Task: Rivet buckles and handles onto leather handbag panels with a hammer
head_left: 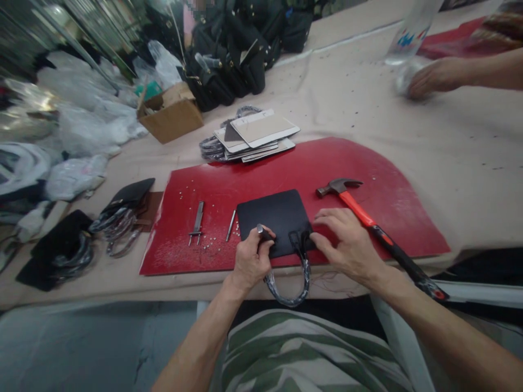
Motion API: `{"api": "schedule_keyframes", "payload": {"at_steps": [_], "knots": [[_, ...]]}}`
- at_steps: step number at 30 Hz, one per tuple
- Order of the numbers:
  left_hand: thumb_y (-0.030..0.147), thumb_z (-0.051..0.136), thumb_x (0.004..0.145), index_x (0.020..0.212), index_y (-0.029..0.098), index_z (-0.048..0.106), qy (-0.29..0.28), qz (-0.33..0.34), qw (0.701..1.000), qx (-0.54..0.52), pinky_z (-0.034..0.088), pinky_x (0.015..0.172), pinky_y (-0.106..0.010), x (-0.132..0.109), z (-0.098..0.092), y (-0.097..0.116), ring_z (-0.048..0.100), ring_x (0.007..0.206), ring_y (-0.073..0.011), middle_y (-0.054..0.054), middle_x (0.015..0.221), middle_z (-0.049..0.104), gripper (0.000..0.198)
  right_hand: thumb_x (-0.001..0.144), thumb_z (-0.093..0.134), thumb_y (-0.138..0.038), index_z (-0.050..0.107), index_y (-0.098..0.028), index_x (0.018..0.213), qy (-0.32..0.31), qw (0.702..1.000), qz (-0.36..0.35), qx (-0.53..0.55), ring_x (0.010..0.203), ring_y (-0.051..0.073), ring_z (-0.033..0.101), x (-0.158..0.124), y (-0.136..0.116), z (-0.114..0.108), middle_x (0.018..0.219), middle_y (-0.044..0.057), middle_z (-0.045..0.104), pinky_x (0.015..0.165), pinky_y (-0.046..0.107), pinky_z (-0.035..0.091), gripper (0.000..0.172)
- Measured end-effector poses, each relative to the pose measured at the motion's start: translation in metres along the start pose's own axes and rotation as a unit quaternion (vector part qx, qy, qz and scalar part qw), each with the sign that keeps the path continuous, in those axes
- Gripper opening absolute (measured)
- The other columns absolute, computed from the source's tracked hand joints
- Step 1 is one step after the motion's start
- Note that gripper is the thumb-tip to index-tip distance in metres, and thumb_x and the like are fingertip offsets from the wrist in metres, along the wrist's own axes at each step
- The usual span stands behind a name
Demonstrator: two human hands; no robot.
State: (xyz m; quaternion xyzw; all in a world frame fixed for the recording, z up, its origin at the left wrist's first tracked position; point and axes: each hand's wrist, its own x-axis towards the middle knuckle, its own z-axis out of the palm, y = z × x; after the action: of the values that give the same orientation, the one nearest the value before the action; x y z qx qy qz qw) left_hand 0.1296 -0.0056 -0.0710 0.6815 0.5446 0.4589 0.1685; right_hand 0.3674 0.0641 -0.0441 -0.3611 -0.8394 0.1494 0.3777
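A black leather panel [273,215] lies flat on the red board [339,158] in front of me. My left hand [254,256] is closed round a short metal punch [263,233], held at the panel's lower left part. A plastic-wrapped bag handle [288,301] loops off the panel's near edge, its black strap and buckle [295,238] lying on the lower right corner. My right hand [345,242] is beside that corner, thumb and fingers apart, the thumb close to the strap. Just right of it rests a claw hammer [359,209] with a red and black handle.
Left on the board are a pronged metal tool [197,222], a thin metal rod [231,225] and scattered bits. Stacked panels [261,130], a cardboard box [171,117] and black bags [229,60] stand beyond. Another person's hand [437,79] is near a plastic bottle [411,35].
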Motion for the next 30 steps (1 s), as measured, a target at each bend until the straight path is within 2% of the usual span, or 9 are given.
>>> {"api": "schedule_keyframes", "payload": {"at_steps": [5,9,12,17,19,22,25,27,30], "knots": [[0.015,0.05,0.093,0.11,0.022,0.056,0.004,-0.01,1.0,-0.024,0.058,0.081,-0.029,-0.003,0.001,-0.004,0.072,0.088,-0.0181,-0.006,0.096,0.071,0.019,0.088,0.057,-0.035,0.059,-0.02,0.095,-0.017,0.964,0.118,-0.239,0.089,0.036,0.056,-0.015,0.032,-0.041,0.096,0.016,0.06,0.075,0.049,0.044,0.017],[0.013,0.051,0.092,0.108,0.023,0.057,-0.004,-0.014,0.999,-0.037,0.058,0.082,-0.03,-0.002,0.001,-0.004,0.071,0.089,-0.0185,-0.005,0.097,0.07,0.02,0.087,0.056,-0.034,0.048,-0.025,0.077,-0.107,0.928,0.259,-0.244,0.065,0.026,0.051,-0.022,0.046,-0.055,0.077,0.01,0.053,0.056,0.037,0.033,0.016],[0.013,0.051,0.092,0.108,0.023,0.057,-0.005,-0.01,0.999,-0.043,0.058,0.08,-0.029,0.001,0.001,-0.002,0.072,0.089,-0.0187,-0.005,0.096,0.071,0.02,0.078,0.063,-0.032,0.044,-0.025,0.072,-0.136,0.901,0.41,-0.039,0.057,0.02,0.047,-0.012,0.038,-0.056,0.067,0.004,0.051,0.051,0.033,0.033,0.021],[0.013,0.051,0.09,0.108,0.023,0.058,0.01,0.025,1.0,-0.01,0.059,0.076,-0.029,0.001,0.002,-0.001,0.072,0.086,-0.0199,-0.006,0.094,0.072,0.021,0.066,0.069,-0.032,0.048,-0.022,0.079,-0.13,0.69,0.588,0.402,0.046,0.008,0.035,0.006,0.003,-0.054,0.063,-0.004,0.043,0.04,0.021,0.03,0.027],[0.013,0.051,0.091,0.109,0.023,0.057,0.012,0.035,0.999,0.003,0.059,0.074,-0.029,0.0,0.004,-0.001,0.073,0.085,-0.0199,-0.006,0.094,0.072,0.022,0.072,0.069,-0.043,0.044,-0.023,0.076,-0.104,0.713,0.572,0.391,0.042,0.007,0.028,0.013,-0.017,-0.056,0.06,-0.007,0.038,0.036,0.019,0.024,0.032],[0.012,0.051,0.091,0.109,0.021,0.057,0.012,0.039,0.999,0.01,0.059,0.075,-0.029,-0.001,0.005,-0.003,0.073,0.085,-0.0194,-0.006,0.094,0.072,0.021,0.087,0.056,-0.063,0.045,-0.023,0.076,-0.073,0.851,0.446,0.269,0.041,0.009,0.034,0.024,-0.049,-0.067,0.059,-0.005,0.042,0.036,0.022,0.026,0.043],[0.013,0.051,0.092,0.108,0.02,0.057,0.01,0.035,0.999,0.016,0.059,0.076,-0.028,-0.002,0.005,-0.004,0.073,0.085,-0.0191,-0.007,0.095,0.073,0.019,0.098,0.043,-0.059,0.047,-0.023,0.077,-0.044,0.969,0.229,0.078,0.044,0.012,0.042,0.029,-0.073,-0.076,0.056,-0.002,0.047,0.042,0.026,0.029,0.041],[0.012,0.051,0.092,0.107,0.02,0.058,0.009,0.032,0.999,0.021,0.058,0.075,-0.028,-0.002,0.005,-0.004,0.073,0.084,-0.0191,-0.006,0.094,0.073,0.019,0.102,0.04,-0.05,0.044,-0.024,0.075,-0.063,0.993,0.093,-0.033,0.042,0.013,0.04,0.029,-0.081,-0.079,0.054,-0.003,0.046,0.044,0.028,0.025,0.038],[0.011,0.05,0.091,0.105,0.021,0.059,0.009,0.035,0.999,0.031,0.058,0.069,-0.026,-0.001,0.006,-0.004,0.073,0.078,-0.0186,-0.005,0.089,0.073,0.019,0.104,0.036,-0.043,0.042,-0.025,0.073,-0.146,0.981,-0.026,-0.122,0.038,0.013,0.037,0.031,-0.087,-0.083,0.051,-0.004,0.044,0.045,0.032,0.018,0.036]]}}
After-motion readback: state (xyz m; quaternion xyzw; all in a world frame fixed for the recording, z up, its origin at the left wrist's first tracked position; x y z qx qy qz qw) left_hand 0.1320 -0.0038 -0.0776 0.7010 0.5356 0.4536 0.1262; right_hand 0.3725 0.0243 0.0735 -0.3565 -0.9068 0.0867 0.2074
